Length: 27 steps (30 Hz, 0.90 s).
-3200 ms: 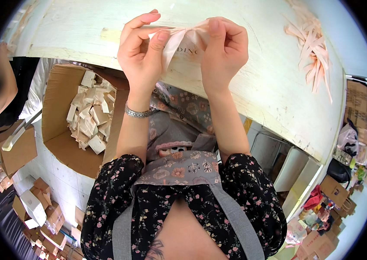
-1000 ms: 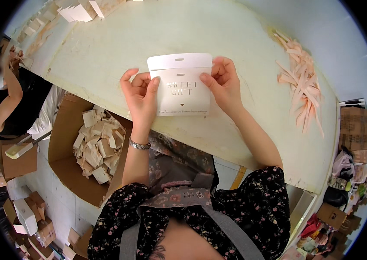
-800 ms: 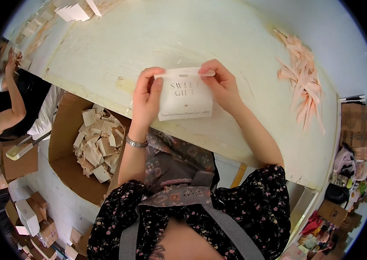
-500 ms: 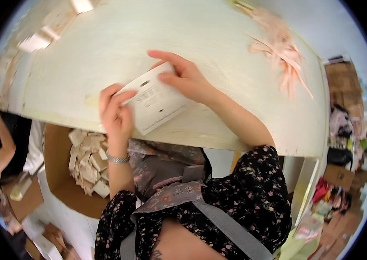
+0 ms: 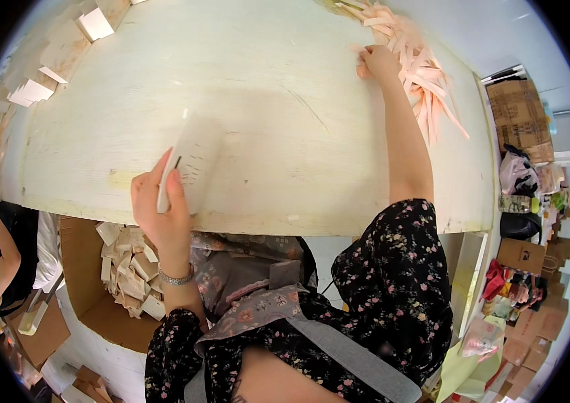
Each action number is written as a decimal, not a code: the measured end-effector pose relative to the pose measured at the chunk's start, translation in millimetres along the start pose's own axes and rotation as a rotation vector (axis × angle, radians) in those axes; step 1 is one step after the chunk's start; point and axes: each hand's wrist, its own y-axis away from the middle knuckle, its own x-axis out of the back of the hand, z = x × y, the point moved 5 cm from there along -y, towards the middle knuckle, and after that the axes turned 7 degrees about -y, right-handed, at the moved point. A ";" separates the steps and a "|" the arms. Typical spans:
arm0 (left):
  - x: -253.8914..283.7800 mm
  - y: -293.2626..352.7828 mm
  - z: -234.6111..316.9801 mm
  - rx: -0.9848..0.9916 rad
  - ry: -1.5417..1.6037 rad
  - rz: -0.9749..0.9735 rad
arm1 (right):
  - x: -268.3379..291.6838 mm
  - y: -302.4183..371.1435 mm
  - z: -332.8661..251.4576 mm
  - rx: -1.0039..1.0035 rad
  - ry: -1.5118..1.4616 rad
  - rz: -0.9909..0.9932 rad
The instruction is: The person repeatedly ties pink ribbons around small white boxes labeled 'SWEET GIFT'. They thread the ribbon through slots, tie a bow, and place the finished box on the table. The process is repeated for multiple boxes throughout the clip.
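My left hand (image 5: 164, 201) grips a thin white box (image 5: 194, 161) with dark print and a slot in its face. It tilts on edge above the table near its front side, my thumb on one side and fingers behind. Toward the far right, my right hand (image 5: 380, 62) is closed in a pinch at the left side of a heap of pale pink ribbon strips (image 5: 423, 74). A blurred bit of pink ribbon (image 5: 361, 67) shows at its fingertips.
Small white boxes (image 5: 95, 24) line the pale table (image 5: 265, 148) at the far left. Below the front edge, a cardboard carton (image 5: 90, 295) holds several cream pieces. Another person's arm (image 5: 3, 248) is at the left; cartons (image 5: 520, 107) and bags stand along the right.
My right hand has let go of the white box and moved far right to the ribbons. My left hand keeps the box, now turned more on edge and slightly further left.
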 end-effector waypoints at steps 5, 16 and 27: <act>11.2 -1.6 -10.9 -0.026 -0.038 -0.009 | 16.6 58.8 -83.0 0.043 -0.520 -0.356; 0.3 -6.7 -8.7 -0.089 -0.052 0.004 | 30.5 192.0 -206.6 0.219 -1.202 -0.563; -11.8 -1.4 -11.0 0.001 -0.078 -0.016 | -4.1 280.2 -224.7 0.121 -1.279 -0.900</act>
